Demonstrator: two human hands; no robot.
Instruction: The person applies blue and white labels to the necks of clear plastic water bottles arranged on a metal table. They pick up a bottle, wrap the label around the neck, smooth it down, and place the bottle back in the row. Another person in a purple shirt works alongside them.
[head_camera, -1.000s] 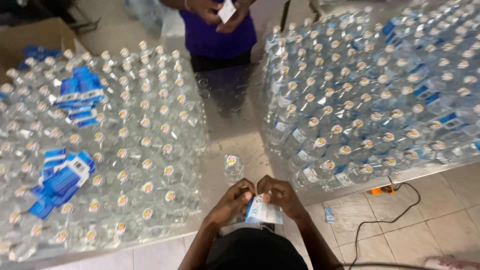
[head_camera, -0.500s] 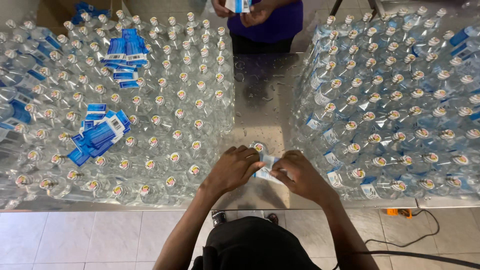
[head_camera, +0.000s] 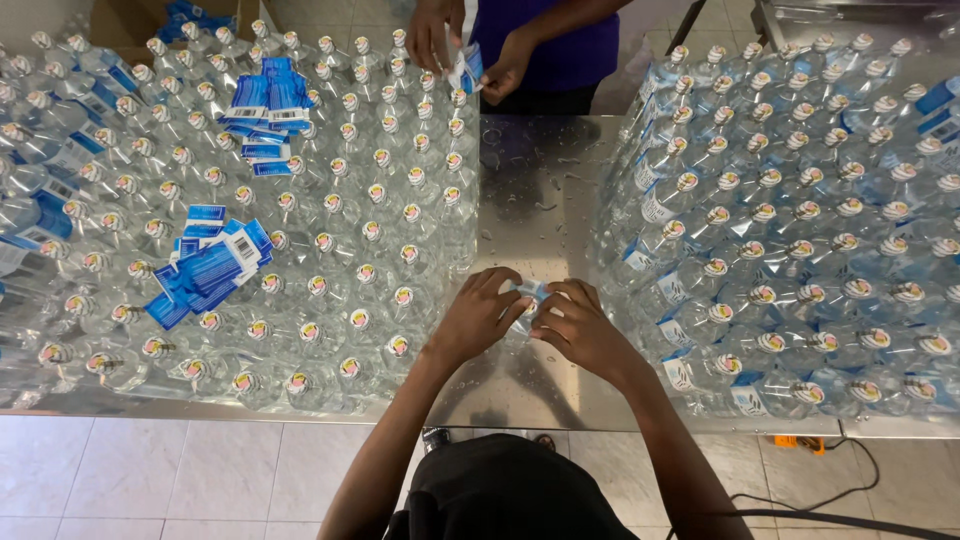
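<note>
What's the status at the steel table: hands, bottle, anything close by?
Left hand and right hand both closed around one clear plastic bottle, pressing its blue-white label. Bottle upright on steel table. Bottle blocks flank both sides.

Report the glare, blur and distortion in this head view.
Head view: soft overhead light glares off the wet steel table between the bottle blocks; the left hand and right hand are slightly motion-blurred around the blue-and-white label; the wide lens bows the bottle rows outward at the edges; shadows stay faint.
</note>
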